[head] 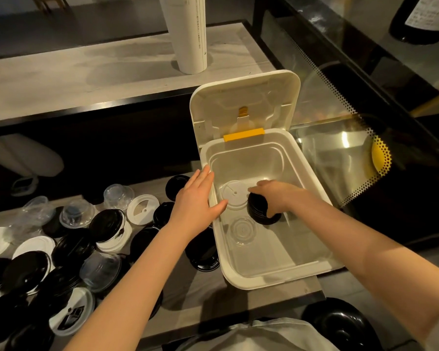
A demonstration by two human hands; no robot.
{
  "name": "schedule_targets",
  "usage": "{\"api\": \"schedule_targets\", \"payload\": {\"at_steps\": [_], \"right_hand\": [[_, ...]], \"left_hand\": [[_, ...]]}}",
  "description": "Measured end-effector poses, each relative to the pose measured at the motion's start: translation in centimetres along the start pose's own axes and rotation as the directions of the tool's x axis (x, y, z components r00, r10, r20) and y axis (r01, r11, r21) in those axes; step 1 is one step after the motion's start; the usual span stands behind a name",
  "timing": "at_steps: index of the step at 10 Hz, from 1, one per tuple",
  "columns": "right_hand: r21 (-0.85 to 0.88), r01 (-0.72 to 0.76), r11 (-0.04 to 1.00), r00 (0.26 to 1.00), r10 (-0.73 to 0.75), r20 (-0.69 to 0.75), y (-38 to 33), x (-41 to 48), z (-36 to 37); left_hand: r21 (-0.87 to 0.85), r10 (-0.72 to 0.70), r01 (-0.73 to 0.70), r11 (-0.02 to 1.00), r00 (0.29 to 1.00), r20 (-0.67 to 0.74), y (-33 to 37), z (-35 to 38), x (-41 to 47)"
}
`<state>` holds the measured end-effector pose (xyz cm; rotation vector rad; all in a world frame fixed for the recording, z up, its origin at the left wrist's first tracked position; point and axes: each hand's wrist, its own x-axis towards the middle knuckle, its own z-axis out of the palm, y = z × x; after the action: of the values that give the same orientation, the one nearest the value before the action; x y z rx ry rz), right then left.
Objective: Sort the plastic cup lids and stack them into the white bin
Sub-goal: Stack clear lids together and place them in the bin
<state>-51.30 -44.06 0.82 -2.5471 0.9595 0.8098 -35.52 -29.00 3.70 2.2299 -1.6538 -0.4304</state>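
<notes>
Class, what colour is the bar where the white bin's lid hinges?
The bar is yellow; the head view shows it best.

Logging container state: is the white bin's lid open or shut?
Open: the lid stands tilted back behind the white bin, whose inside shows.

We look down on a grey wood-grain surface (203, 295) in dim, warm light. Behind it we see a higher, paler upper surface (86, 72) with a dark front edge, and a white tube (188, 34) stands upright on it. Beyond lies a dark floor (91, 29), with wooden chair legs (51, 2) at the far left. To the right we find a glass case (340, 102) with dotted borders; a dark labelled bottle (421, 19) shows above it.
</notes>
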Motion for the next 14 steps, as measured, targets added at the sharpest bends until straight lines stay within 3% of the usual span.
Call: {"api": "schedule_targets", "payload": {"at_steps": [2, 5, 7, 8, 9, 10, 11, 12, 13, 14], "right_hand": [[-0.173, -0.086, 0.981, 0.992, 0.067, -0.11, -0.4, -0.1, 1.2], [-0.151, -0.16, 0.976, 0.979, 0.137, -0.148, -1.2, -0.3, 1.0], [-0.027, -0.192, 0.981, 0.958, 0.181, -0.224, -1.5, -1.4, 0.3], [0.091, -0.141, 0.986, 0.912, 0.165, -0.375, -2.4, -2.5, -1.2], [0.26, 0.025, 0.965, 0.804, 0.135, -0.579, -5.0, -3.5, -2.8], [0.284, 0.22, 0.933, 0.651, 0.077, -0.755, -9.0, -4.6, -4.4], [0.258, 0.359, 0.897, 0.609, -0.016, -0.793, -13.6, -5.3, -5.2], [0.258, 0.416, 0.872, 0.631, -0.072, -0.773, -17.5, -4.9, -4.5], [0.339, 0.345, 0.875, 0.724, -0.018, -0.69, -20.2, -3.6, -2.4], [0.383, 0.156, 0.91, 0.868, 0.059, -0.493, -21.3, -1.9, 1.1]], "left_hand": [[-0.012, -0.002, 0.002, 1.0, 1.0, -0.002, 0.0, 0.1, 0.0], [0.072, -0.004, 0.003, 0.997, 1.0, 0.014, 0.2, -0.4, -0.1], [-0.024, 0.003, -0.005, 1.0, 0.998, -0.061, -0.7, -1.6, -0.5], [0.043, -0.035, 0.039, 0.998, 0.995, -0.093, -3.1, -2.7, -0.9], [0.08, -0.085, 0.09, 0.993, 0.994, -0.068, -6.2, -3.7, -1.7], [0.117, -0.127, 0.129, 0.985, 0.992, -0.028, -9.9, -4.4, -2.8], [0.106, -0.173, 0.169, 0.98, 0.984, 0.033, -13.3, -4.8, -3.9], [0.134, -0.234, 0.216, 0.967, 0.963, 0.134, -15.4, -4.8, -5.1], [0.147, -0.291, 0.261, 0.954, 0.924, 0.249, -17.0, -3.9, -6.0], [0.193, -0.284, 0.229, 0.954, 0.897, 0.339, -17.8, -2.9, -6.4]]}}
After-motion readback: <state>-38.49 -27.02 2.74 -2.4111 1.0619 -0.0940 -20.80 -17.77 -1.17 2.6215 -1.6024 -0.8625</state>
